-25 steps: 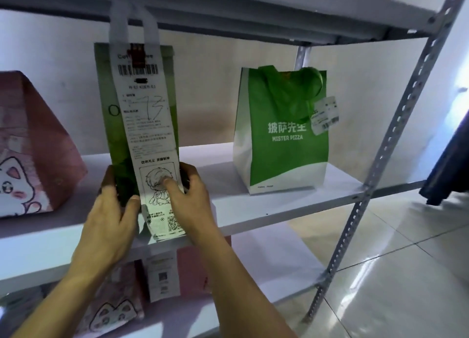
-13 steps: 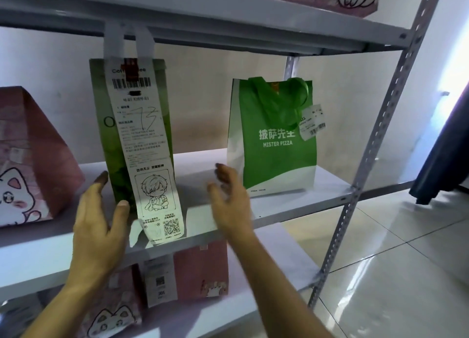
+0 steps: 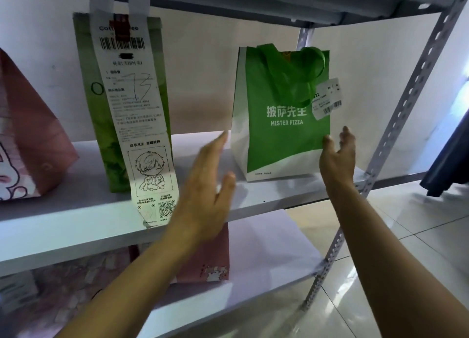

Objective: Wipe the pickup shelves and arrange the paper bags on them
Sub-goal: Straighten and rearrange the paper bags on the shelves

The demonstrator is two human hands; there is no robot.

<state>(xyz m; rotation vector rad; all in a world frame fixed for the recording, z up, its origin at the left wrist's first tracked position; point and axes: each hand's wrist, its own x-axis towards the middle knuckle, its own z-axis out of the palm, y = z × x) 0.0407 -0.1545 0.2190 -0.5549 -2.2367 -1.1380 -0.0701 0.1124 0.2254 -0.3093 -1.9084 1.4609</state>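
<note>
Arranging step. Mister Pizza bag (image 3: 284, 114) stood upright on middle shelf (image 3: 76, 218), right of tall receipt bag (image 3: 121, 96). Left hand (image 3: 205, 185) and right hand (image 3: 337, 157) flanked it, grip spread, empty. Next likely: close both palms on sides, square it.

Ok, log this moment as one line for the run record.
phase: reaching for Mister Pizza bag | left hand: open, beside bag's left edge | right hand: open, at bag's right edge | grip: none yet | bag upright on middle shelf

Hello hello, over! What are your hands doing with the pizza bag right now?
Left hand open, short of the pizza bag. Right hand open at its right edge. Bag upright on the shelf. Nothing in the way.
</note>
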